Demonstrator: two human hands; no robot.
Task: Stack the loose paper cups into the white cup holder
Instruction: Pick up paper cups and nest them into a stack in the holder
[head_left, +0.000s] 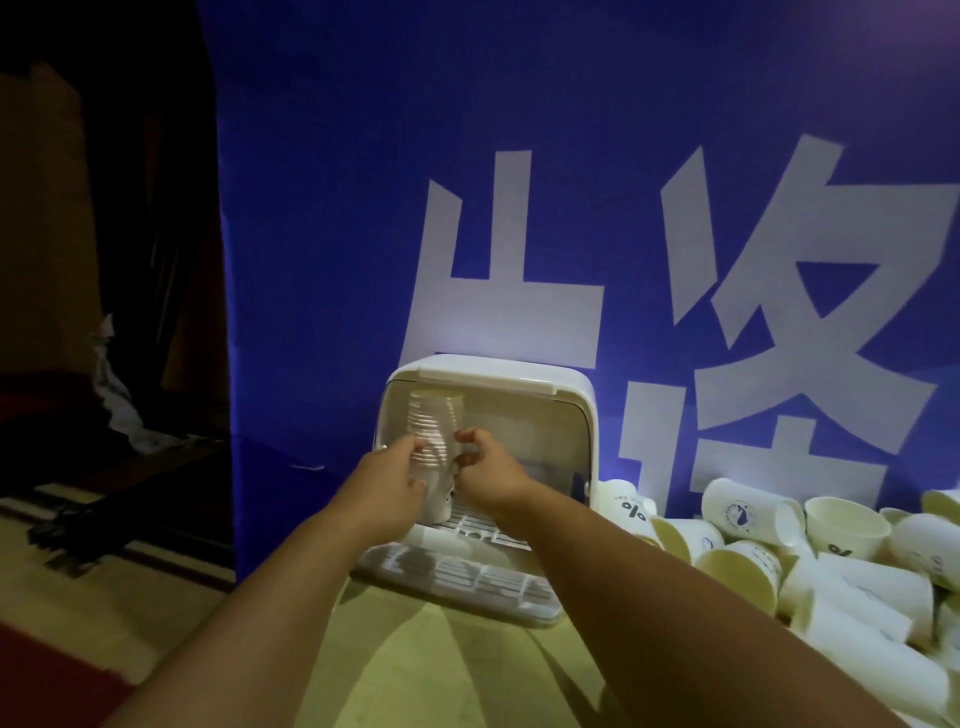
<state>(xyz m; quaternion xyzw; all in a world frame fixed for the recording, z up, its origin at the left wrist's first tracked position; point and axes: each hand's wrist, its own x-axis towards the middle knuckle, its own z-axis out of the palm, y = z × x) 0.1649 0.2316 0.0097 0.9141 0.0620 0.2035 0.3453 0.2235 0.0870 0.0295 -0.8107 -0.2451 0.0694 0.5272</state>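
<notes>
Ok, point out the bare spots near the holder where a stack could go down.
Bare tabletop lies in front of the white cup holder, between the left arm and right arm. Inside it, the right half beside the held cup stack looks free. Crowded: loose cups pile up right of the holder.

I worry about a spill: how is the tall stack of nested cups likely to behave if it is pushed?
The stack of cups is tall and narrow, so a sideways push would probably tip it. It looks like thin paper, so likely light and easy to crush. The left hand and right hand both grip it.
</notes>
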